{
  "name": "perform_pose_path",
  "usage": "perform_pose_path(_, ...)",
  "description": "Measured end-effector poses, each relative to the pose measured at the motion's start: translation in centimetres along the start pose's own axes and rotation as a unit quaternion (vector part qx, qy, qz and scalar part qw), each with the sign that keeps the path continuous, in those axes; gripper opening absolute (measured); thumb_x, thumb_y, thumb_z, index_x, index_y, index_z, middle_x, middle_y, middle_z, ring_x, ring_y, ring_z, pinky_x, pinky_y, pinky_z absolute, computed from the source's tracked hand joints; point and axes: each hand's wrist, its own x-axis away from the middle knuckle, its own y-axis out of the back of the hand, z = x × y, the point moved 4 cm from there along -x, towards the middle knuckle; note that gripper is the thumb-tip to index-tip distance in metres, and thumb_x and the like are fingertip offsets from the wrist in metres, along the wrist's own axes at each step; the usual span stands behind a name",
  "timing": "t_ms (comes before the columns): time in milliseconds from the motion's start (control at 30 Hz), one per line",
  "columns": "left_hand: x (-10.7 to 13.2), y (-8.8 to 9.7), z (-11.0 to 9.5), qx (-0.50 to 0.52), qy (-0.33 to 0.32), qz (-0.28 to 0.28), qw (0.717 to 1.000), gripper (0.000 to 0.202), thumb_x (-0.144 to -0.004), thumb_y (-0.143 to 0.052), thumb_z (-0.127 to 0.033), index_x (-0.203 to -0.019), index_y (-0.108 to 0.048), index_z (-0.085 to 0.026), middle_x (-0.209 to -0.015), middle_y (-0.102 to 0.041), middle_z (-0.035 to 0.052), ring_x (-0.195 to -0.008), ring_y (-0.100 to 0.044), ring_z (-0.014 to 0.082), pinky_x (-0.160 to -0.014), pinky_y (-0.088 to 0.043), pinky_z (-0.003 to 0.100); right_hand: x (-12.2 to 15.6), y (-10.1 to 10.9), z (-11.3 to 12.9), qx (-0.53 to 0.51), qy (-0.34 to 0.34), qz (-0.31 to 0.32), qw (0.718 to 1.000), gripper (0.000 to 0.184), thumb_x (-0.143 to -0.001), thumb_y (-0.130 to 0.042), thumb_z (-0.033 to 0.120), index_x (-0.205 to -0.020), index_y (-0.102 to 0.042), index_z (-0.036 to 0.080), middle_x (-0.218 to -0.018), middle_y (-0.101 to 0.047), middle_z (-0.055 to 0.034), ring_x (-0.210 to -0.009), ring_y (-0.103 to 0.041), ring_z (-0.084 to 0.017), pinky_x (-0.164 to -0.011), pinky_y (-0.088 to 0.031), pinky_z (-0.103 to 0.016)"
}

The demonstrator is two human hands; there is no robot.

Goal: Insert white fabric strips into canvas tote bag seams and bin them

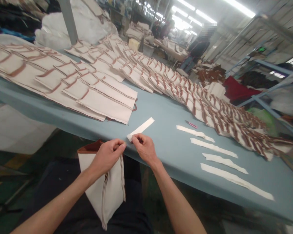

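A cream fabric bag (112, 191) with a brown inner rim and dark seams hangs over my lap at the table's edge. My left hand (109, 152) is closed at its upper edge, thumb and forefinger pinched together; the fingertips partly hide what lies between them. Just to the right, my right hand (145, 148) pinches the near end of a short white strip (144, 125) lying slantwise on the table. That end looks folded or crumpled under the fingers. The two hands are close together but apart.
On the blue-green table (158, 110), overlapping cream pieces with brown trim (107, 100) spread at left. Long rows of similar pieces (166, 81) run along the far side. Several white strips (213, 148) and small pink-handled snips (191, 124) lie at right. A person (199, 47) stands in the background.
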Motion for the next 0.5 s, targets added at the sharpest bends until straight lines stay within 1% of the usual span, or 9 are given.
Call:
perform_pose_path(167, -2.4, -1.2, -0.9, 0.014, 0.001, 0.020, 1.000, 0.052, -0.089, -0.059, -0.069, -0.086, -0.077, -0.021, -0.061, -0.063, -0.0036, -0.059, -0.054, 0.0184, -0.059, -0.039, 0.028, -0.3, 0.1, -1.1, -0.087, 0.001, 0.015, 0.996, 0.036, -0.103, -0.064, 0.054, -0.098, -0.079, 0.022, -0.086, -0.080, -0.0003, -0.077, -0.069, -0.019, -0.075, -0.052, -0.030)
perform_pose_path(233, -2.8, -1.4, -1.2, 0.017, 0.004, 0.029, 0.999, 0.053, -0.089, -0.061, -0.071, -0.083, -0.075, -0.021, -0.059, -0.059, -0.0049, -0.056, -0.049, 0.0165, -0.056, -0.036, 0.027, -0.4, 0.2, -1.4, -0.114, 0.004, 0.023, 0.993, 0.036, -0.102, -0.065, 0.055, -0.097, -0.080, 0.022, -0.086, -0.080, -0.0004, -0.076, -0.069, -0.019, -0.074, -0.052, -0.030)
perform_pose_path(300, -3.0, -1.5, -1.4, 0.019, 0.011, 0.038, 0.999, 0.051, -0.088, -0.065, -0.071, -0.082, -0.074, -0.021, -0.054, -0.051, -0.0074, -0.051, -0.041, 0.0144, -0.053, -0.030, 0.026, -0.4, 0.2, -1.5, -0.136, 0.007, 0.030, 0.990, 0.035, -0.101, -0.067, 0.055, -0.098, -0.082, 0.023, -0.086, -0.080, -0.0003, -0.076, -0.069, -0.019, -0.074, -0.052, -0.031)
perform_pose_path(367, -3.0, -1.5, -1.4, 0.021, 0.018, 0.043, 0.999, 0.051, -0.088, -0.068, -0.071, -0.081, -0.073, -0.021, -0.053, -0.046, -0.0086, -0.050, -0.037, 0.0133, -0.051, -0.026, 0.025, -0.3, 0.3, -1.5, -0.153, 0.007, 0.033, 0.988, 0.034, -0.099, -0.070, 0.053, -0.097, -0.084, 0.023, -0.085, -0.080, 0.0002, -0.075, -0.067, -0.019, -0.074, -0.051, -0.031)
perform_pose_path(433, -3.0, -1.5, -1.3, 0.025, 0.023, 0.044, 0.998, 0.052, -0.087, -0.068, -0.071, -0.079, -0.073, -0.020, -0.054, -0.049, -0.0071, -0.052, -0.040, 0.0139, -0.051, -0.028, 0.025, -0.3, 0.4, -1.4, -0.167, 0.006, 0.031, 0.985, 0.032, -0.098, -0.073, 0.053, -0.095, -0.085, 0.024, -0.083, -0.080, 0.0008, -0.074, -0.066, -0.018, -0.073, -0.049, -0.031)
perform_pose_path(500, -3.0, -1.4, -1.3, 0.030, 0.023, 0.042, 0.998, 0.052, -0.086, -0.066, -0.070, -0.077, -0.074, -0.020, -0.060, -0.059, -0.0035, -0.058, -0.050, 0.0161, -0.056, -0.037, 0.025, -0.2, 0.4, -1.2, -0.185, 0.002, 0.027, 0.982, 0.030, -0.097, -0.075, 0.052, -0.093, -0.085, 0.024, -0.082, -0.080, 0.0013, -0.074, -0.065, -0.018, -0.073, -0.048, -0.031)
